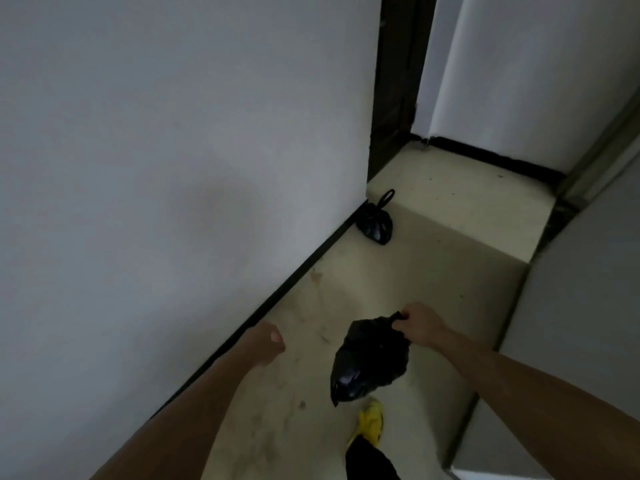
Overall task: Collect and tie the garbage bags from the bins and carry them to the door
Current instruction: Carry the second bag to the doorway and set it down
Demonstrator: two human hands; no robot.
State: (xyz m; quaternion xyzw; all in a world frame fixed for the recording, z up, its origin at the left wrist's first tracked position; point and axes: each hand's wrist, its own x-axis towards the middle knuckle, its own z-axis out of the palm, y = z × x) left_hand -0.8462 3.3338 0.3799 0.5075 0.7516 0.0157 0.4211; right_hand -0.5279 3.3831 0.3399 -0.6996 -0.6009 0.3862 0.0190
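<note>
My right hand (417, 329) grips the gathered neck of a small black garbage bag (367, 362), which hangs in the air above the floor. A second black garbage bag (375, 223), tied with a loop on top, sits on the floor at the corner of the left wall, further down the corridor. My left hand (268, 342) holds nothing, its fingers loosely curled, close to the left wall.
A narrow corridor with a pale floor (433, 244) runs ahead between a white wall (173, 150) on the left and a white wall (581, 289) on the right. A dark door frame (394, 81) stands at the far end. My foot in a yellow shoe (370, 424) is below the held bag.
</note>
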